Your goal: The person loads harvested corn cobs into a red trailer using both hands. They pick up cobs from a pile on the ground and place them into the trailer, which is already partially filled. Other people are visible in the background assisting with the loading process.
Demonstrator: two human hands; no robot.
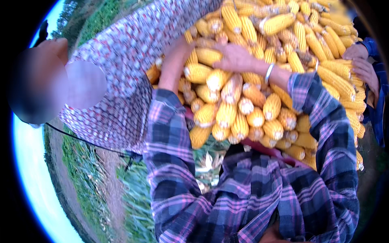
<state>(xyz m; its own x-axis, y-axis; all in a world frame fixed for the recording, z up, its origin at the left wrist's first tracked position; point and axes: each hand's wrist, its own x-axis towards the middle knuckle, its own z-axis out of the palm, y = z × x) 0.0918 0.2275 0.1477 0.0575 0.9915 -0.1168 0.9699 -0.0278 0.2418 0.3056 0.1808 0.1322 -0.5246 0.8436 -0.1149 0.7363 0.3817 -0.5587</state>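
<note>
A large heap of yellow corn cobs (240, 124), husked and with many pale butt ends facing me, lies before me. At the heap's left side is my left hand (179, 50), blurred, against a cob (191, 57); its fingertips are hidden. My right hand (234, 57), with a silver bangle (269, 73) at the wrist, rests among the cobs with its fingers toward the left. Between my two hands lies one plump cob (208, 56), which the right fingers reach. Blur hides whether either hand grips a cob.
On the left, a person in a patterned top (121, 51) leans close to the heap. Another person's hands (364, 70), below blue sleeves, touch cobs at the right. A red edge (267, 148) shows under the heap. Green plants (136, 194) border a dirt strip (111, 182).
</note>
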